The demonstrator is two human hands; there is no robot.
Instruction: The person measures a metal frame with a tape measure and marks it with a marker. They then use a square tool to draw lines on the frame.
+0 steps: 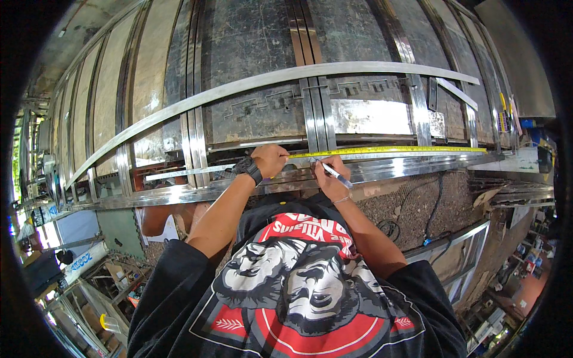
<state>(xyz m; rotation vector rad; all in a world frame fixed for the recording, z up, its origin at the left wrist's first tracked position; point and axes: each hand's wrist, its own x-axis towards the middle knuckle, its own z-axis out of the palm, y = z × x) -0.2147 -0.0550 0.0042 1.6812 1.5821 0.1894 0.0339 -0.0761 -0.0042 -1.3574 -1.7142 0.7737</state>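
My left hand [270, 160] is closed at the near end of a yellow tape measure blade [382, 150]; whether the case is inside the fist is hidden. The blade runs out to the right along a thin silvery metal bar [206, 171]. A watch circles my left wrist. Just right of it, my right hand [332, 180] grips a white and blue marker pen [338, 175]. The pen's tip points up and left, close to the bar beneath the tape. I cannot tell whether it touches.
Shiny metal rails [230, 192] edge the worktop. A long light metal bar [262, 82] lies across several crosswise channels [319, 110] farther off, beside a toothed metal rod [358, 88]. Below right are gravelly ground, a dark cable [440, 206] and a metal frame [471, 262].
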